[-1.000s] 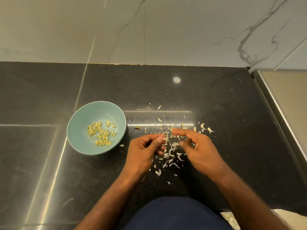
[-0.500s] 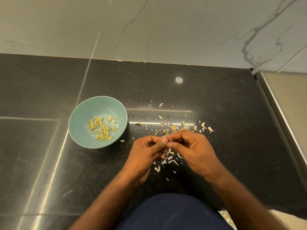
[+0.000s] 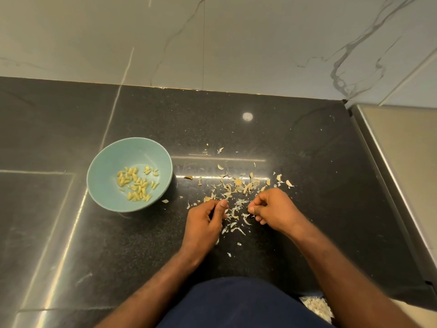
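Both hands hover low over the dark bench, near each other but not touching. The left hand has its fingers curled in, thumb pressed to the forefinger. The right hand is curled the same way, thumb tip against the bent fingers. Whether either pinches anything is too small to tell. Pale husks lie scattered on the bench between the hands and just beyond them, with a few nearer the person. Left of the hands, well apart from them, a blue bowl stands upright and holds a small heap of yellow seeds. A marbled wall rises behind the bench.
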`<action>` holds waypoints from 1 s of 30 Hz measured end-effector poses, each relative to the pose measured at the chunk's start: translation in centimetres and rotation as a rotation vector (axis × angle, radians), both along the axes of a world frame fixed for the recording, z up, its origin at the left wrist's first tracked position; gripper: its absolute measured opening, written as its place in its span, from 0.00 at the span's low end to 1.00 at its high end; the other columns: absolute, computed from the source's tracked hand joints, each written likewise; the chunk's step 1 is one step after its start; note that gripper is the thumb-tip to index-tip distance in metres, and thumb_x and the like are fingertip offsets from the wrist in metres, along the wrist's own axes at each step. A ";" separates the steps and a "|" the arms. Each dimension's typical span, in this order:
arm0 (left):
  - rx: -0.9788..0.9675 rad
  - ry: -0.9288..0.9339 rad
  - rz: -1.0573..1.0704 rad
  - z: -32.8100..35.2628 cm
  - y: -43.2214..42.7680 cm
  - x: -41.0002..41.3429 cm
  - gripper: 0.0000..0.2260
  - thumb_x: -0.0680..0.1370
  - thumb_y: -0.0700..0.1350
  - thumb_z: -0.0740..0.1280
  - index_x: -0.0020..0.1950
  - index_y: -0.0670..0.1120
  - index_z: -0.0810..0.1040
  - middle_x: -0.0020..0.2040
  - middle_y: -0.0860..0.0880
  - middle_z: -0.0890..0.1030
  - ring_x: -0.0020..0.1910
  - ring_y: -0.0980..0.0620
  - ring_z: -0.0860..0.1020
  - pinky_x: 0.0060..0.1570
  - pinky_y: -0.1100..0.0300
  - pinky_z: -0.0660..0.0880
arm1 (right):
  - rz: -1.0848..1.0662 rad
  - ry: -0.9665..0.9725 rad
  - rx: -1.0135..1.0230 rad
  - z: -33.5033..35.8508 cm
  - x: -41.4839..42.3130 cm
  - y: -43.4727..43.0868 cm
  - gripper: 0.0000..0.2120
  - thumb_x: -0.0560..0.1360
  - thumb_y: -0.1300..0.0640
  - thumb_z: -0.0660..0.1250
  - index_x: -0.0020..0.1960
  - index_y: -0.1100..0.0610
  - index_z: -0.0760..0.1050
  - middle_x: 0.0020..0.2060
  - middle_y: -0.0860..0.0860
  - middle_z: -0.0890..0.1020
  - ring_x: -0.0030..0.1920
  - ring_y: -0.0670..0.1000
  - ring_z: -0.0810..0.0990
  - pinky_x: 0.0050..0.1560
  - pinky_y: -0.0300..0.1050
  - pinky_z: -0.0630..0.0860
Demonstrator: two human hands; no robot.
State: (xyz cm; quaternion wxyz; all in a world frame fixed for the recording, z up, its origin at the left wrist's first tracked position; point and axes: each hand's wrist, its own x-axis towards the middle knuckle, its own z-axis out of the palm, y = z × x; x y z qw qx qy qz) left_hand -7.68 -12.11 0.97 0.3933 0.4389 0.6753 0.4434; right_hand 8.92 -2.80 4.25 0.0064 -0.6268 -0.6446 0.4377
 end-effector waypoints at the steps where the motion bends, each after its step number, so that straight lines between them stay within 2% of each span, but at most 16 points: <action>1: 0.011 0.030 -0.003 -0.1 0.0 0.0 0.17 0.80 0.56 0.62 0.40 0.47 0.81 0.32 0.52 0.80 0.30 0.54 0.77 0.33 0.51 0.77 | -0.007 -0.015 -0.007 0.1 -0.2 0.2 0.06 0.77 0.63 0.71 0.41 0.57 0.81 0.37 0.56 0.84 0.34 0.48 0.81 0.37 0.39 0.81; 6: 0.038 0.105 0.003 -0.7 0.1 0.1 0.16 0.82 0.52 0.64 0.38 0.46 0.80 0.30 0.50 0.78 0.29 0.51 0.76 0.33 0.47 0.75 | -0.014 -0.085 -0.033 0.5 -0.9 0.7 0.07 0.76 0.63 0.72 0.39 0.58 0.81 0.34 0.55 0.84 0.34 0.49 0.82 0.43 0.47 0.84; 9: 0.031 0.122 0.006 -0.8 0.0 0.1 0.12 0.81 0.50 0.65 0.42 0.47 0.82 0.33 0.51 0.80 0.31 0.52 0.78 0.34 0.48 0.76 | 0.003 -0.166 0.034 0.3 -1.5 0.6 0.06 0.76 0.64 0.72 0.39 0.60 0.82 0.33 0.54 0.83 0.34 0.48 0.81 0.47 0.50 0.84; 11: 0.019 0.140 -0.007 -0.7 0.0 0.1 0.08 0.81 0.49 0.67 0.46 0.48 0.83 0.35 0.53 0.81 0.34 0.54 0.79 0.37 0.51 0.78 | 0.047 -0.256 0.111 0.1 -2.2 0.6 0.06 0.76 0.64 0.71 0.40 0.61 0.82 0.37 0.55 0.84 0.40 0.51 0.83 0.48 0.52 0.83; 14: 0.005 0.160 -0.022 -0.5 0.0 0.1 0.06 0.81 0.47 0.67 0.49 0.50 0.83 0.36 0.54 0.81 0.36 0.55 0.79 0.39 0.55 0.78 | 0.097 -0.343 0.201 0.0 -3.0 0.3 0.07 0.76 0.65 0.69 0.40 0.59 0.80 0.40 0.53 0.82 0.44 0.53 0.82 0.49 0.51 0.82; 18: -0.033 0.125 -0.039 0.0 -0.1 0.1 0.04 0.80 0.45 0.69 0.53 0.50 0.83 0.39 0.55 0.82 0.38 0.57 0.80 0.41 0.58 0.79 | 0.148 -0.294 0.207 0.4 -2.6 0.0 0.07 0.77 0.64 0.68 0.41 0.58 0.80 0.42 0.52 0.83 0.44 0.49 0.81 0.50 0.48 0.81; 21: -0.064 0.029 -0.025 0.8 -0.2 -0.1 0.05 0.80 0.43 0.68 0.54 0.50 0.82 0.41 0.54 0.82 0.39 0.58 0.80 0.40 0.62 0.78 | 0.081 -0.086 0.113 1.3 -1.3 -0.3 0.05 0.78 0.63 0.69 0.45 0.57 0.81 0.41 0.50 0.83 0.41 0.46 0.81 0.45 0.43 0.79; 24: -0.057 -0.100 -0.004 2.8 0.0 -0.4 0.07 0.80 0.41 0.68 0.55 0.51 0.82 0.41 0.54 0.83 0.37 0.59 0.80 0.36 0.65 0.76 | -0.202 0.420 0.021 3.3 -0.8 -1.5 0.03 0.78 0.65 0.69 0.48 0.59 0.81 0.38 0.55 0.85 0.39 0.52 0.84 0.42 0.45 0.83; 26: -0.027 -0.177 -0.006 4.7 0.2 -0.8 0.06 0.79 0.41 0.69 0.53 0.49 0.83 0.37 0.55 0.83 0.34 0.60 0.79 0.33 0.66 0.75 | -0.303 0.685 -0.045 4.9 -1.2 -2.5 0.04 0.77 0.66 0.68 0.50 0.63 0.81 0.38 0.56 0.85 0.39 0.53 0.83 0.41 0.43 0.82; 30: 0.053 -0.306 -0.049 8.3 0.3 -1.3 0.04 0.78 0.39 0.70 0.48 0.47 0.84 0.35 0.51 0.84 0.31 0.61 0.78 0.30 0.67 0.74 | -0.294 0.886 -0.082 6.9 -2.5 -3.7 0.06 0.78 0.65 0.65 0.53 0.65 0.79 0.37 0.56 0.84 0.37 0.53 0.83 0.39 0.43 0.81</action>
